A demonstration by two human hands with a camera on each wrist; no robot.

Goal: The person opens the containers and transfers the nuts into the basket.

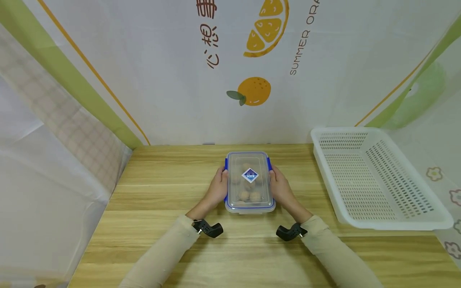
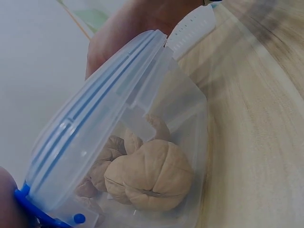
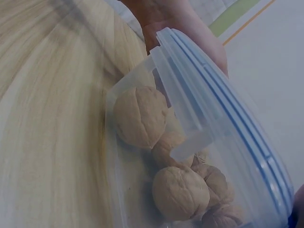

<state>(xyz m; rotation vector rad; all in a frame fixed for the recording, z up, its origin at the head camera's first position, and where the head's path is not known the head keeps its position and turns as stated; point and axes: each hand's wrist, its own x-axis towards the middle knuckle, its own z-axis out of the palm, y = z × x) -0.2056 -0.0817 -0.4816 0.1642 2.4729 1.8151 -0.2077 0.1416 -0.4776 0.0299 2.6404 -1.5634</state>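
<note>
A clear plastic food container (image 1: 248,158) with a blue-lined lid and blue side latches sits upright on the wooden table. Several walnuts (image 2: 156,175) show through its walls; the walnuts (image 3: 180,192) lie loosely on its bottom. My left hand (image 1: 217,187) grips the container's left long side, thumb by the blue latch. On the opposite side my right hand (image 1: 281,187) holds it the same way. The fingers of both hands are largely hidden along the container's sides. A diamond-shaped label (image 1: 250,175) is stuck on the lid, which lies over the whole top.
A white perforated plastic basket (image 1: 345,188) stands on the right of the wooden table (image 1: 162,188). Behind the table hangs a white cloth (image 1: 173,88) printed with oranges, and more cloth (image 1: 47,180) hangs on the left. Each wrist wears a black camera mount.
</note>
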